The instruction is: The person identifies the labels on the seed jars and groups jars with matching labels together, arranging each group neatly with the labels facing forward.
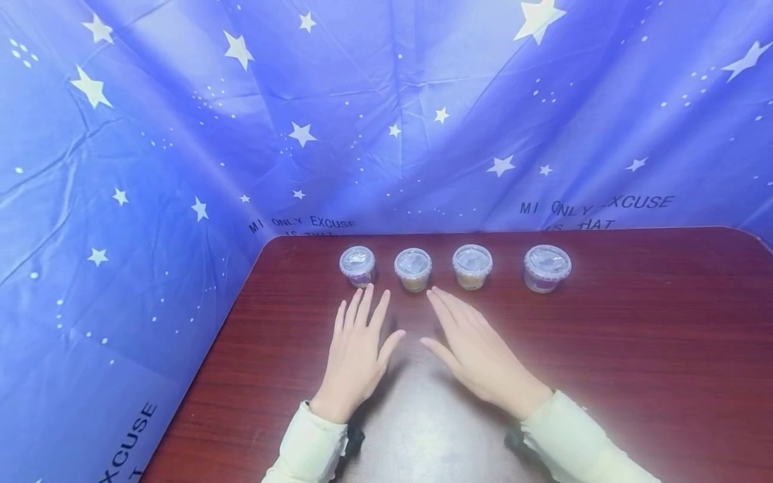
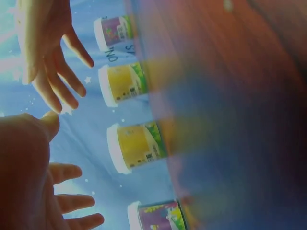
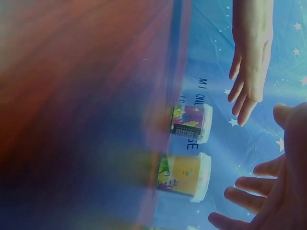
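- Although the left hand and the right hand both reach toward a row of four tubs, neither grasps anything: the fingers are extended, and the wrist views show a gap between them and the tubs.
- The tubs stand upright near the far edge of the dark red table, apart from one another: a purple-labelled left-end tub, a yellow second tub, a yellow third tub and a purple-labelled right-end tub, set off by the widest gap.
- The left hand's fingertips are nearest the left-end tub; the right hand's are near the second.
- Each tub looks like thin moulded plastic, so it is probably light, though how full it is cannot be told.
- The printed walls look smooth and may slip a little; a hard squeeze would likely make them give, while the rim should be stiffer.
- Thumb and fingers on opposite sides, just under the overhanging lid, seem the surest hold, since the body narrows toward its base.
- Lifting by the lid alone looks riskier, as it might pop loose; breakage seems unlikely.
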A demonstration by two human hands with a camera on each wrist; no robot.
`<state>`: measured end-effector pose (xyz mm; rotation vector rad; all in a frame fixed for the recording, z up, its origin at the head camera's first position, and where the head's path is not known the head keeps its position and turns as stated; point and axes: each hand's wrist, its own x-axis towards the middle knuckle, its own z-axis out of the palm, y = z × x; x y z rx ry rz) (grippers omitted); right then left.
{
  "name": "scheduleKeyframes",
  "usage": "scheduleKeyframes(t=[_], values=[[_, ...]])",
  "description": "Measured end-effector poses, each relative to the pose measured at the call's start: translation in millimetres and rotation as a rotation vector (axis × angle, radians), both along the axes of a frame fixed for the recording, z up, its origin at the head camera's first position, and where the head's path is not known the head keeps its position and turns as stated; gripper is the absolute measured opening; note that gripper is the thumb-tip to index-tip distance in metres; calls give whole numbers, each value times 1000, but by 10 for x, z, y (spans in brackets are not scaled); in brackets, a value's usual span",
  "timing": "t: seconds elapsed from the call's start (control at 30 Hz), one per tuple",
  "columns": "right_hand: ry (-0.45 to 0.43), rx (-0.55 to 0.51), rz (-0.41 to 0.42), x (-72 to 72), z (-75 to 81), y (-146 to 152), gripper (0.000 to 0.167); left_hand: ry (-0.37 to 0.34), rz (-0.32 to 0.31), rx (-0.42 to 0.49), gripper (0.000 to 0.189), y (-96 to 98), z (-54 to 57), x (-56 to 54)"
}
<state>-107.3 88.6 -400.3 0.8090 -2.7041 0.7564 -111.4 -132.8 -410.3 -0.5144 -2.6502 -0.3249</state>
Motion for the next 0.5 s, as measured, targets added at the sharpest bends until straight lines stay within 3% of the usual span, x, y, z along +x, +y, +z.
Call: scheduleKeyframes(t=[0.27,0.5], values=[[-24,-69,17,-105,31,-146,70,63,-5,82,58,-81,9,-68],[-90,-107,36,-164,33,-304,69,61,17,130,59,-158,18,-144]])
